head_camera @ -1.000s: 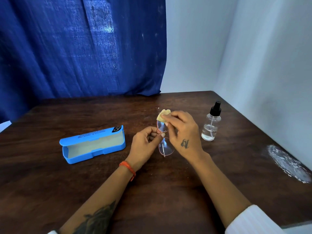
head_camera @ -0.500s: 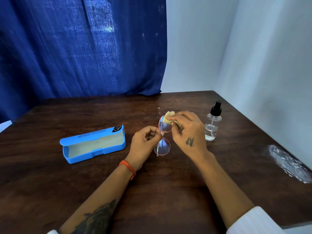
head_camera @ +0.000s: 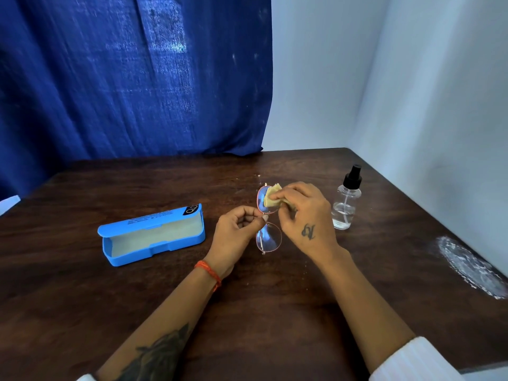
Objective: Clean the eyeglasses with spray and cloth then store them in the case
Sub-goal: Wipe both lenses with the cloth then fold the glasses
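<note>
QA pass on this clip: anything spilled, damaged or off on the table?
One oddity: a whitish, scuffed patch on the table near its right edge, like residue or worn finish. Otherwise nothing stands out: spray bottle upright, case open.

Pink-rimmed eyeglasses [head_camera: 268, 229] held upright mid-table, a yellow cloth [head_camera: 272, 198] on the far lens. Open blue case [head_camera: 152, 235] lies left; clear spray bottle [head_camera: 345, 202] stands right.

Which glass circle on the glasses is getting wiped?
The far lens, the one farther from the person: the right hand presses the yellow cloth on it. The near lens is bare.
</note>
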Available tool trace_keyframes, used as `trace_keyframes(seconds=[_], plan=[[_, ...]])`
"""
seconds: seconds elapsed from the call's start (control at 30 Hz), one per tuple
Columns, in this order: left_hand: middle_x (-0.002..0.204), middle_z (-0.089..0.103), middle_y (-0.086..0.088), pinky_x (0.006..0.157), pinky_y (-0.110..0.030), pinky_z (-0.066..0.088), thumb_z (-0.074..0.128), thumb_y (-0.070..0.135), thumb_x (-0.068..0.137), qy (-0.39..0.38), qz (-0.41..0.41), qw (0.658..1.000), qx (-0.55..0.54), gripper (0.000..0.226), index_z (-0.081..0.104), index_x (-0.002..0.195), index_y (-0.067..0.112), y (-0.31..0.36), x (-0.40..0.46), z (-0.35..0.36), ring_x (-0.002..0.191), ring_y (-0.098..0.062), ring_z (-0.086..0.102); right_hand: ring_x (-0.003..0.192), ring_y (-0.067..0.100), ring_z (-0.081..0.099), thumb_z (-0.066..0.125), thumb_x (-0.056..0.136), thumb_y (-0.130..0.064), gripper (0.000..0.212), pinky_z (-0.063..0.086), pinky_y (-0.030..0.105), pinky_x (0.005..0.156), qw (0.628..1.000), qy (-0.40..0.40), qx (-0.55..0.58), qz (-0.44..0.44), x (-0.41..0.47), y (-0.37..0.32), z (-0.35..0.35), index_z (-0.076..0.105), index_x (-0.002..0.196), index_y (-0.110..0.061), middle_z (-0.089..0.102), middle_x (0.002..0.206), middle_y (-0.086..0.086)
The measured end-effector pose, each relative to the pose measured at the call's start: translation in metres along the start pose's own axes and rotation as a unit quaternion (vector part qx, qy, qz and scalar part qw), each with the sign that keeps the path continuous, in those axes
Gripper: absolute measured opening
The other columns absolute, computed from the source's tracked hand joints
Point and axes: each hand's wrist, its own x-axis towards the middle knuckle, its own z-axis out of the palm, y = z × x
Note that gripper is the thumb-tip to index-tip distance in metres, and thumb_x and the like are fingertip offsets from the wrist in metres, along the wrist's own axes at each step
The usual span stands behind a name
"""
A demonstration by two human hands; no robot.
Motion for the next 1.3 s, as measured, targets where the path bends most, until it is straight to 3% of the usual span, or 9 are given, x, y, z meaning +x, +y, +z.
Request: trace_keyframes(seconds=[0.17,0.3,0.47,0.67,0.83,0.9,1.0,1.13,1.3], plan=[[0.088,0.067,-0.011,0.071,-0.021,0.052,0.064,0.013,0.082,-0.008,-0.007,1.000,0.009,0.013,0.066,0.094,0.008,-0.001,0.000,-0.001,0.078,-0.015,0.061,0.084,0.024,0.059,0.063,0.070,0.015,0.037,0.044,0.019,0.076,0.998,-0.035,-0.017,-0.040,-0.001,-0.005,0.008,0.071,0.100,-0.004,0.066,0.093,0.012],[0.090,0.070,-0.005,0.076,-0.020,0.052,0.065,0.015,0.081,0.006,-0.004,1.000,0.011,0.011,0.067,0.093,0.015,-0.002,0.001,-0.003,0.083,-0.013,0.064,0.084,0.024,0.058,0.062,0.068,0.016,0.037,0.045,0.021,0.077,0.995,-0.078,0.014,-0.061,-0.003,-0.005,0.008,0.073,0.094,-0.007,0.066,0.092,0.010],[0.094,0.070,-0.009,0.081,-0.029,0.053,0.065,0.010,0.081,0.010,-0.001,1.000,0.024,0.014,0.067,0.093,0.015,-0.004,0.003,-0.004,0.090,-0.020,0.065,0.080,0.021,0.057,0.059,0.066,0.017,0.037,0.045,0.022,0.073,0.993,-0.096,0.056,-0.035,-0.002,0.000,0.002,0.075,0.083,-0.011,0.069,0.087,0.002],[0.092,0.070,-0.011,0.079,-0.026,0.053,0.067,0.015,0.081,0.014,0.004,0.999,0.040,0.009,0.068,0.090,0.015,-0.004,0.004,-0.004,0.086,-0.018,0.065,0.079,0.026,0.057,0.055,0.062,0.022,0.038,0.043,0.020,0.073,0.999,0.019,-0.010,-0.030,0.002,0.004,-0.002,0.073,0.082,-0.005,0.067,0.084,0.008],[0.085,0.069,-0.002,0.072,-0.020,0.051,0.060,0.006,0.084,0.005,0.023,0.998,0.063,0.014,0.065,0.093,0.016,-0.005,0.001,-0.002,0.080,-0.009,0.063,0.092,0.028,0.063,0.055,0.076,-0.005,0.023,0.050,0.034,0.079,0.977,-0.054,-0.074,-0.191,-0.001,-0.008,0.013,0.074,0.089,-0.011,0.071,0.097,0.006],[0.079,0.067,0.004,0.067,-0.015,0.049,0.061,0.007,0.083,0.010,0.028,0.997,0.066,0.014,0.065,0.088,0.020,-0.005,0.003,-0.002,0.074,-0.003,0.062,0.093,0.028,0.064,0.057,0.076,-0.011,0.022,0.050,0.035,0.078,0.972,-0.060,-0.104,-0.202,0.002,-0.006,0.015,0.074,0.090,-0.011,0.072,0.098,0.005],[0.078,0.069,0.006,0.067,-0.014,0.050,0.065,0.011,0.082,0.006,0.035,0.997,0.063,0.014,0.067,0.082,0.025,-0.007,0.005,-0.002,0.074,-0.001,0.064,0.093,0.030,0.061,0.053,0.077,-0.008,0.027,0.052,0.032,0.078,0.983,-0.031,-0.099,-0.154,0.004,-0.004,0.013,0.073,0.095,-0.009,0.070,0.102,0.007],[0.076,0.068,0.007,0.067,-0.013,0.049,0.066,0.010,0.081,0.021,0.036,0.997,0.058,0.018,0.066,0.078,0.027,-0.009,0.006,-0.002,0.072,-0.001,0.063,0.092,0.020,0.060,0.050,0.074,0.001,0.036,0.042,0.017,0.081,0.999,0.029,0.021,0.003,0.005,-0.004,0.010,0.072,0.100,-0.011,0.070,0.102,0.004],[0.082,0.070,0.004,0.074,-0.017,0.050,0.066,0.013,0.081,0.041,0.038,0.996,0.067,0.012,0.066,0.083,0.025,-0.006,0.006,-0.005,0.080,-0.008,0.065,0.091,0.002,0.065,0.060,0.080,0.003,0.034,0.051,0.016,0.080,0.960,-0.001,0.196,0.200,0.004,-0.005,0.009,0.071,0.103,-0.020,0.071,0.101,-0.009]])
